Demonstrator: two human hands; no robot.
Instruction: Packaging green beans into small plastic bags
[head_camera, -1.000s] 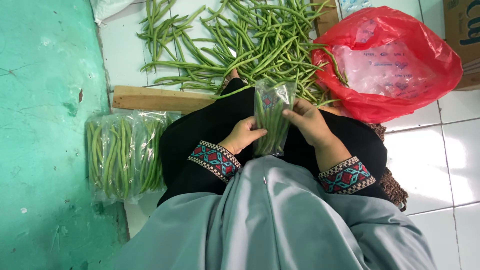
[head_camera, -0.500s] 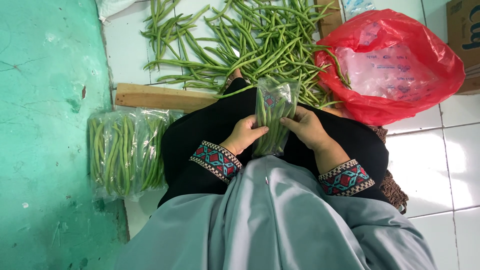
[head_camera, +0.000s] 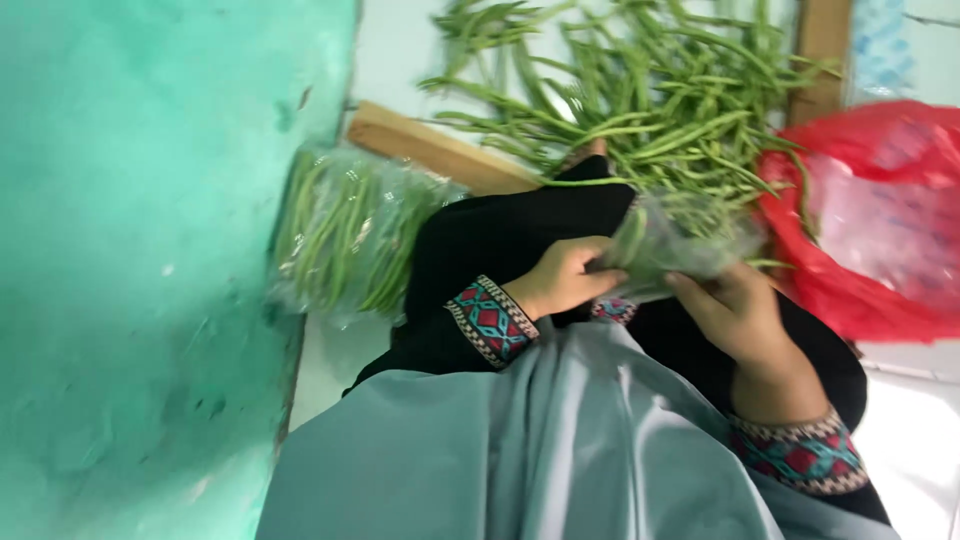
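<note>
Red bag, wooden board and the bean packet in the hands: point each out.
red bag (head_camera: 860, 250), head view, on its crumpled left side.
wooden board (head_camera: 440, 155), head view, on its bare top face.
bean packet (head_camera: 670, 245), head view, on the clear wrap's middle.

Whole view smeared by motion blur. Clear bag of beans too blurred to count pods. Red plastic bag cut off at right edge, contents unreadable. Loose green beans cropped along top edge. Right hand fingertips tucked behind bag.
</note>
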